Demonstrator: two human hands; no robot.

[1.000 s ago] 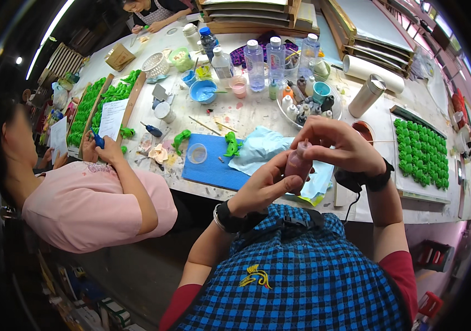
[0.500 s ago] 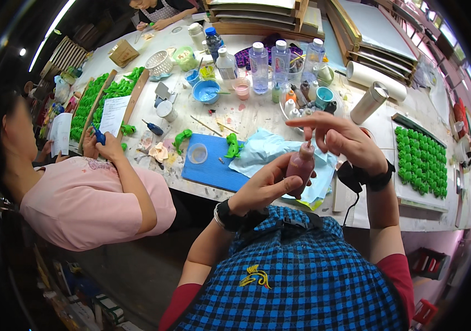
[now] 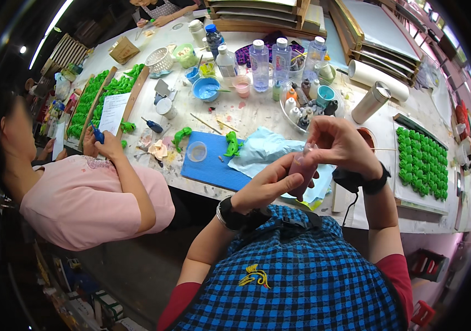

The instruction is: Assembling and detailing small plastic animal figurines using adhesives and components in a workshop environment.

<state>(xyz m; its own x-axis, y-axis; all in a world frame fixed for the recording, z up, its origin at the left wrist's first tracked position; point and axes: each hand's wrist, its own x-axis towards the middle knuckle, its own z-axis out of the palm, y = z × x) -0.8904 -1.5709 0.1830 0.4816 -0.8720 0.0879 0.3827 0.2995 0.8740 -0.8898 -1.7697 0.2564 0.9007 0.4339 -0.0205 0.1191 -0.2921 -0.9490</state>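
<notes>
A small dusky-pink squeeze bottle point(image 3: 302, 179) stands almost upright in front of my body, with my left hand point(image 3: 268, 186) wrapped round its lower part. Over its neck, the thumb and fingers of my right hand point(image 3: 343, 146) are pinched together on the bottle's top, which they mostly hide. Just beyond the bottle lies a crumpled light-blue cloth point(image 3: 263, 150). It partly covers a ribbed blue mat point(image 3: 208, 171), where a clear shallow cup point(image 3: 196, 151) and a curled green piece point(image 3: 232, 144) rest.
A clear round tray point(image 3: 300, 126) of small paint bottles stands beyond my hands. Behind are water bottles point(image 3: 259, 66) and a blue paint bowl point(image 3: 206, 89). A steel flask point(image 3: 370, 103) and a board of green pieces point(image 3: 422, 163) are at right. A co-worker in pink point(image 3: 97, 196) is at left.
My right hand's fingers, spread beside the bottle's tip before, have come down and closed on its top. My left hand has stayed round the bottle.
</notes>
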